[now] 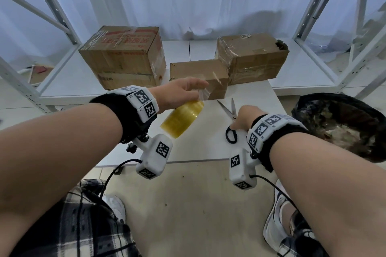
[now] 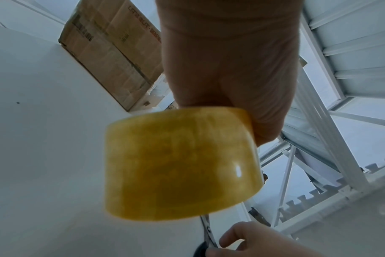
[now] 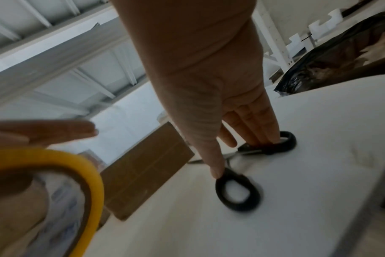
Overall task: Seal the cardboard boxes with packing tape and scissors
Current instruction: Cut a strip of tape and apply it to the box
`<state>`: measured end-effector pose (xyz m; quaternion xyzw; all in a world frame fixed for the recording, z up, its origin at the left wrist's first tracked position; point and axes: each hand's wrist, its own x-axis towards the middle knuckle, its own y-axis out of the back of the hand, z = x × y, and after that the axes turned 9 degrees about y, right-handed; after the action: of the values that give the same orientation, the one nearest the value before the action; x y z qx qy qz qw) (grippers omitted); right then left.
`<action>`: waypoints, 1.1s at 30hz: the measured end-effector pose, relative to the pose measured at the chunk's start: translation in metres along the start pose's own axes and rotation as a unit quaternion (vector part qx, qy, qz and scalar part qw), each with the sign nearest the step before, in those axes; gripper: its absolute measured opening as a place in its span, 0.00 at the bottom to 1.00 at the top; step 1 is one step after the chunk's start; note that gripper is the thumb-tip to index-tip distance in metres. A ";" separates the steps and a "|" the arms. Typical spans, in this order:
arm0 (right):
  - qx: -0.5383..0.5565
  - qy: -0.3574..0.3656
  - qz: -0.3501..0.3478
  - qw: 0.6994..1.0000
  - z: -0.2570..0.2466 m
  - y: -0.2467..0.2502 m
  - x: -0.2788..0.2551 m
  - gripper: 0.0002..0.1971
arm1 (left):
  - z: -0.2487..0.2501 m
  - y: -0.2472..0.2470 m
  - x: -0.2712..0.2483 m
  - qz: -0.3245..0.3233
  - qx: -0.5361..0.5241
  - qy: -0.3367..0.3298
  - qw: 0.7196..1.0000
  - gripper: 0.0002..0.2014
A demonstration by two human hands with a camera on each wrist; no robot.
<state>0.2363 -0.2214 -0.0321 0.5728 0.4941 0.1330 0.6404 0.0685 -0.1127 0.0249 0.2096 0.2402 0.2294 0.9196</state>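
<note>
Left hand (image 1: pixel 177 92) holds the light tape roll (image 1: pixel 182 119), fingers half curled; right hand (image 1: pixel 244 118) reaches, fingers straight, onto the stiff scissors' (image 1: pixel 229 123) loops, the best grip.

White table (image 1: pixel 194 146) w/ scissors (image 1: pixel 229 119), small box (image 1: pixel 198 73).

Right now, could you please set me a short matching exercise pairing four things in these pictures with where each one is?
Things:
1. tape roll
2. scissors
3. small box
4. black bin bag

Places:
A. on the white table, blades apart, under the right hand's fingertips
B. beside the table, at the person's right
C. off the table, hanging from the left hand
D. at the table's far edge, between two bigger boxes

Pairs: 1-C, 2-A, 3-D, 4-B
</note>
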 end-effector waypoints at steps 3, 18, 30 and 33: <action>0.014 -0.012 0.055 0.998 -0.003 -0.022 0.002 0.14 | -0.001 -0.002 -0.001 -0.004 0.005 -0.003 1.000 0.23; 0.107 0.041 0.004 0.993 0.007 0.048 -0.039 0.18 | 0.012 0.013 -0.020 0.065 -0.047 -0.011 0.997 0.20; 0.361 0.226 0.042 0.904 -0.026 0.071 -0.035 0.05 | -0.008 0.067 -0.031 0.166 -0.089 0.009 0.982 0.18; 0.342 0.231 -0.001 0.911 -0.024 0.073 -0.026 0.11 | -0.014 0.075 -0.024 0.169 -0.108 0.017 0.980 0.19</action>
<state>0.2340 -0.2040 0.0466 0.7094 0.6440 0.0841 0.2737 0.0186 -0.0606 0.0594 0.1432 0.1906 0.4095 0.8806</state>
